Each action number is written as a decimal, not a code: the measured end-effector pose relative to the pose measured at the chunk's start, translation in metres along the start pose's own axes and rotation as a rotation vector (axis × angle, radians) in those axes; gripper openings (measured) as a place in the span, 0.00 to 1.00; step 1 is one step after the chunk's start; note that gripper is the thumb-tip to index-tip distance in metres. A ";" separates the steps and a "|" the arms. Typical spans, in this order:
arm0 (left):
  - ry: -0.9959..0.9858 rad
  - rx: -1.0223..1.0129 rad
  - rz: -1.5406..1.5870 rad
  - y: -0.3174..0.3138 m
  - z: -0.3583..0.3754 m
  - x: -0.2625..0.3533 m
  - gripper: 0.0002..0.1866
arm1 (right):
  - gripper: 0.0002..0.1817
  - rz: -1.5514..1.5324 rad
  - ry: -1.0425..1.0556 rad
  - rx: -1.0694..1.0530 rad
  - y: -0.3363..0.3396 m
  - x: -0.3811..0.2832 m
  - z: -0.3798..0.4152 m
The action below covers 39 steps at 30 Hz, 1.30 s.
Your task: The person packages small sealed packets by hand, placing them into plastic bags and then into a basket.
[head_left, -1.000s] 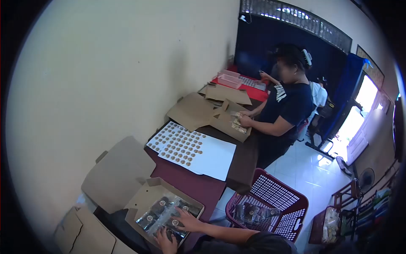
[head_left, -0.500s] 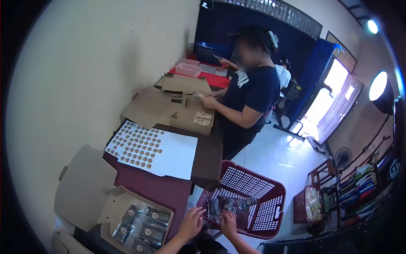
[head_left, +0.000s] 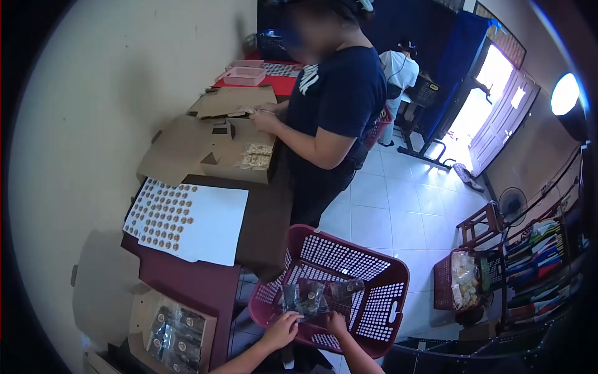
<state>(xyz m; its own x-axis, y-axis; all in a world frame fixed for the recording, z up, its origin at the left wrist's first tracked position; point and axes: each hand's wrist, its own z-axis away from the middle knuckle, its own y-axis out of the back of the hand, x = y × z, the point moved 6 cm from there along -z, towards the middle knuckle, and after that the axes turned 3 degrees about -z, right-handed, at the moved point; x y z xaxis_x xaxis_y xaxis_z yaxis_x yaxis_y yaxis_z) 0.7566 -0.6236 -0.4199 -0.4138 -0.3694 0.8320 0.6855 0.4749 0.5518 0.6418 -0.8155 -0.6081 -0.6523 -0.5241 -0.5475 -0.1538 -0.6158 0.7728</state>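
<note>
My left hand (head_left: 281,329) and my right hand (head_left: 337,324) reach into a dark red plastic basket (head_left: 380,283) on the floor. Both hands touch the clear packets of dark goods (head_left: 308,298) lying in the basket; whether either hand grips one I cannot tell. At the lower left an open cardboard box (head_left: 144,306) holds more such packets with round labels (head_left: 174,333).
A sheet of round stickers (head_left: 163,215) lies on the dark table (head_left: 268,212). A co-worker in a dark shirt (head_left: 336,106) stands at the table over another cardboard box (head_left: 246,156). A second person (head_left: 393,68) stands behind. A shelf with goods (head_left: 536,249) is at right.
My hands left the cardboard box on the table and went into the red basket, reaching deeper among its packets. The view swung right and down.
</note>
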 end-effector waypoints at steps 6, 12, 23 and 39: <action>0.370 0.005 0.061 -0.048 -0.071 -0.082 0.14 | 0.17 -0.113 -0.223 0.180 -0.013 0.044 -0.043; 0.507 0.105 0.024 -0.105 -0.096 -0.152 0.19 | 0.18 -0.503 -0.404 0.032 -0.048 0.090 -0.075; 1.138 -0.237 0.646 -0.204 -0.053 -0.263 0.43 | 0.30 -0.992 -0.736 -0.220 -0.118 0.099 -0.065; 1.200 -0.305 0.754 -0.233 -0.052 -0.254 0.19 | 0.23 -1.069 -0.367 -0.696 -0.096 0.033 -0.020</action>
<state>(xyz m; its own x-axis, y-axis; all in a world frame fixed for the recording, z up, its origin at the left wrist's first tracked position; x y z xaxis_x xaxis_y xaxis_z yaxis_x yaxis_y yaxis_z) 0.7333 -0.6816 -0.7631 0.7327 -0.6196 0.2816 0.6711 0.7264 -0.1481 0.6496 -0.7849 -0.7071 -0.6269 0.5241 -0.5765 -0.3755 -0.8515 -0.3659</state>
